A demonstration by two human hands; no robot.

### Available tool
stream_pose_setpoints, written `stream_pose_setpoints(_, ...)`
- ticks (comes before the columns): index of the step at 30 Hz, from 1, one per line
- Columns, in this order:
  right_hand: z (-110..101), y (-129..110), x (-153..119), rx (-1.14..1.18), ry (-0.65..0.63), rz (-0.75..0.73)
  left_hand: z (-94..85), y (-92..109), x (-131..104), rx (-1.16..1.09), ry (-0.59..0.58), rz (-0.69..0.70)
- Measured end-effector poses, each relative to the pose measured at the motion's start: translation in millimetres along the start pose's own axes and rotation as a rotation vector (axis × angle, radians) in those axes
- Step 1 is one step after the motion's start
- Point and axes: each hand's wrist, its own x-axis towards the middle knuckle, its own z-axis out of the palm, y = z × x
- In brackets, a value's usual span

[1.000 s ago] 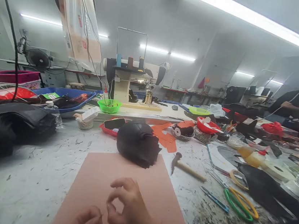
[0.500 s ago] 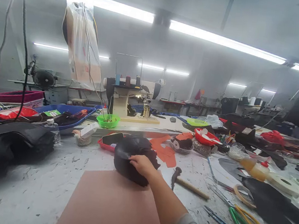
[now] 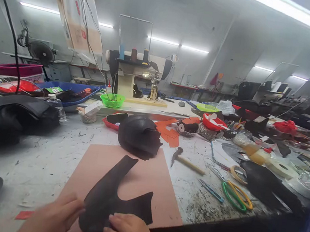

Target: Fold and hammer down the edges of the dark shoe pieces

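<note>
A curved, forked black leather piece (image 3: 105, 196) lies on a pink board (image 3: 76, 170). My left hand (image 3: 56, 215), slightly blurred, has its fingers closed at the leather's left edge. From the right, my right hand (image 3: 129, 231) rests over the near part of the same leather, fingers stretched out flat towards the left. Just beyond it, at the board's far edge, sits a stack of folded black leather pieces (image 3: 138, 134), touched by neither hand.
Right of the board lie a hammer (image 3: 190, 163), blue snips (image 3: 210, 190) and scissors with green and yellow handles (image 3: 237, 195). More black leather (image 3: 16, 117) is heaped at left. A sewing machine (image 3: 137, 76) stands behind a green bowl (image 3: 112, 100).
My right hand has left the black stack and come back near me. A single black leather piece now lies on the board, and my left hand has come into view. The camera has tilted down.
</note>
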Motion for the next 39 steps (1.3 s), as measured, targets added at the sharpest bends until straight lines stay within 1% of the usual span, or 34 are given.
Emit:
stream_pose_setpoints(1, -6.6, -1.7, -2.8, 0.025, 0.003, 0.063, 6.9, 14.1, 11.0, -0.012, -0.082, 0.016)
stream_pose_setpoints(4, -37.1, 6.7, -5.4, 0.051, -0.062, 0.296, 30.4, 57.1, 44.0, -0.130, -0.213, 0.047)
stream_pose_setpoints(5, -48.1, 12.2, -5.6, 0.059, -0.076, 0.376, 38.8, 69.1, 53.2, -0.219, -0.260, 0.057)
stream_pose_setpoints(7, -67.1, 23.8, -6.1, 0.090, -0.080, 0.521, 55.0, 87.1, 67.7, -0.311, -0.327, 0.057)
stream_pose_setpoints(9, -79.6, 34.2, -6.1, 0.131, -0.057, 0.621, 68.6, 97.1, 78.0, -0.391, -0.386, 0.041)
stream_pose_setpoints(12, -86.1, 44.6, -4.6, 0.181, -0.046, 0.668, 80.9, 101.7, 89.0, -0.485, -0.462, 0.014)
stream_pose_setpoints(14, -85.6, 48.4, -4.0, 0.199, -0.051, 0.662, 83.7, 101.6, 94.5, -0.522, -0.500, -0.003)
stream_pose_setpoints(17, -83.8, 52.2, -6.9, 0.195, -0.061, 0.655, 82.8, 101.6, 99.1, -0.552, -0.548, -0.021)
stream_pose_setpoints(19, -83.8, 55.3, -10.8, 0.171, -0.088, 0.679, 82.2, 102.8, 99.7, -0.546, -0.542, -0.016)
stream_pose_setpoints(20, -84.1, 57.4, -12.7, 0.156, -0.112, 0.702, 82.8, 103.7, 99.5, -0.523, -0.517, -0.006)
stream_pose_setpoints(22, -84.8, 63.0, -14.7, 0.119, -0.171, 0.752, 86.3, 105.6, 99.4, -0.405, -0.427, 0.048)
stream_pose_setpoints(24, -84.8, 70.0, -13.5, 0.061, -0.237, 0.786, 92.8, 107.0, 100.4, -0.261, -0.337, 0.113)
stream_pose_setpoints(26, -84.2, 77.5, -10.1, -0.008, -0.316, 0.803, 101.1, 107.4, 102.4, -0.168, -0.285, 0.155)
stream_pose_setpoints(28, -83.9, 84.4, -7.6, -0.055, -0.403, 0.821, 109.6, 106.4, 104.0, -0.136, -0.260, 0.160)
stream_pose_setpoints(30, -85.4, 89.6, -8.7, -0.075, -0.445, 0.841, 116.6, 104.1, 104.2, -0.112, -0.232, 0.159)
stream_pose_setpoints(32, -89.2, 91.9, -13.6, -0.089, -0.420, 0.852, 121.1, 101.4, 103.0, -0.104, -0.205, 0.159)
stream_pose_setpoints(35, -97.2, 88.9, -22.6, -0.083, -0.330, 0.827, 123.6, 98.3, 100.7, -0.115, -0.188, 0.175)
stream_pose_setpoints(39, -103.3, 75.2, -24.9, -0.013, -0.257, 0.715, 125.5, 97.6, 100.1, -0.136, -0.186, 0.191)
